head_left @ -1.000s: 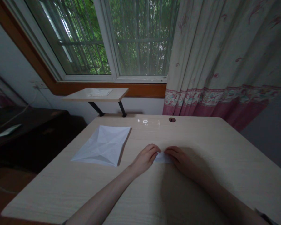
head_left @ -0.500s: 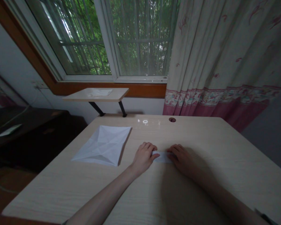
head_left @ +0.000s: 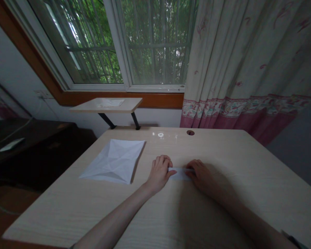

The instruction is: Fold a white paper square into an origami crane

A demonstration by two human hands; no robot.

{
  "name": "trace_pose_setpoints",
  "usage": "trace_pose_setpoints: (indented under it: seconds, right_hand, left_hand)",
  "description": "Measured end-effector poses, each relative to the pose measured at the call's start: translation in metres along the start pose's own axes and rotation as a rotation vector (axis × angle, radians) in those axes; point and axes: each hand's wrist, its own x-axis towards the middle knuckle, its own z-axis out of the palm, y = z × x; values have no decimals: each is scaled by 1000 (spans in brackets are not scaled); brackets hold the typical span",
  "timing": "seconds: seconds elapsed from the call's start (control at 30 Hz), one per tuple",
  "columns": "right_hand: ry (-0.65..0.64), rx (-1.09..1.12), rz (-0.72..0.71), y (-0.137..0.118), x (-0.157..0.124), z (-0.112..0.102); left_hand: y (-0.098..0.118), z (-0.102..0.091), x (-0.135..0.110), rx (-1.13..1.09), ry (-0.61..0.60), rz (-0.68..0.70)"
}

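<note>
A narrow folded strip of white paper [head_left: 180,174] lies on the pale wooden desk [head_left: 145,221]. At its left end is my left hand [head_left: 160,171], its thumb over the paper and its fingers curled behind the far edge. My right hand [head_left: 198,173] pinches the opposite end, thumb in front and fingers bent over the top. The middle of the strip shows between the two hands; both ends are partly hidden by fingers. A larger creased sheet of white paper [head_left: 116,160] rests on the desk to the left, apart from both hands.
A small raised shelf [head_left: 90,104] on black legs stands at the desk's back left, with white paper [head_left: 111,102] on it. Near the back edge is a round cable hole [head_left: 190,132]. Behind are a window and a floral curtain [head_left: 223,103]. A dark table [head_left: 33,145] stands left.
The fingers of my left hand have shifted slightly up and left at the strip's end. My right hand, the strip and the larger sheet stay in place.
</note>
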Motion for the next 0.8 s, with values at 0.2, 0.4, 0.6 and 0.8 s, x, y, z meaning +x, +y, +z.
trace_pose_setpoints:
  seconds: [0.2, 0.4, 0.6, 0.8]
  right_hand:
    - [38, 3, -25, 2, -1, 2]
    - [103, -34, -225, 3, -1, 2]
    - [218, -29, -348, 6, -2, 1]
    - [230, -38, -411, 3, -3, -4]
  left_hand:
    - [3, -3, 2, -56, -31, 12]
    - [3, -6, 0, -64, 33, 86]
    - [0, -7, -2, 6, 131, 285]
    - [-2, -4, -2, -6, 266, 384]
